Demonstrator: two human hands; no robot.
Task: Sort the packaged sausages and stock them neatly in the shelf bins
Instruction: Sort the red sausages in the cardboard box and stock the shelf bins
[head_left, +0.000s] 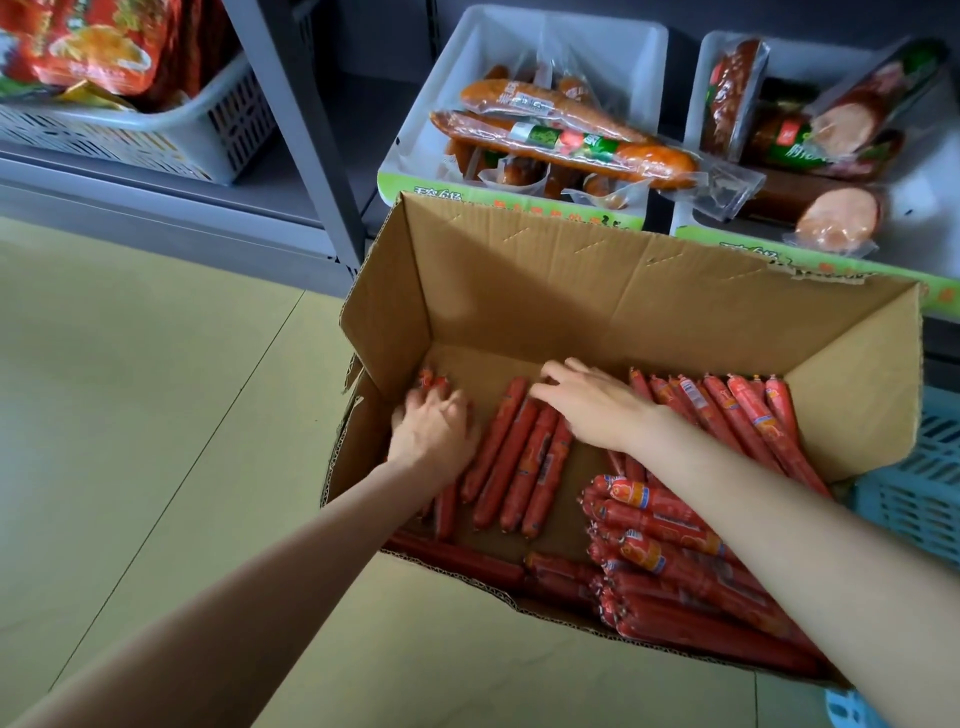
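Sausages (524, 457) in red casings lie loose on the floor of an open carton (519, 291), which stands on the floor just in front of the shelf, probably so the bins are within reach. Both hands are down inside it. The left hand (434, 431), at nine o'clock in the carton, curls round a few sticks whose crimped ends poke out past the fingers; I judge it is collecting a bundle. The right hand (592, 402), near the centre, lies flat with fingers loosely spread on the top ends of a row of four sticks, seemingly squaring them up or raking them toward the left.

More sticks fan out at two o'clock (748, 410), and a thicker heap (675, 551) fills five o'clock, ends facing left.

Beyond the carton at twelve o'clock, a white bin (613, 57) holds long vacuum-packed sausages lying crosswise; another bin (924, 187) at one o'clock holds stubby cut-faced ones. So the sorts are kept apart by bin. A basket (223, 130) of red pouches sits at ten o'clock, a blue crate (924, 483) at four.

None of the red sticks is in a bin yet.
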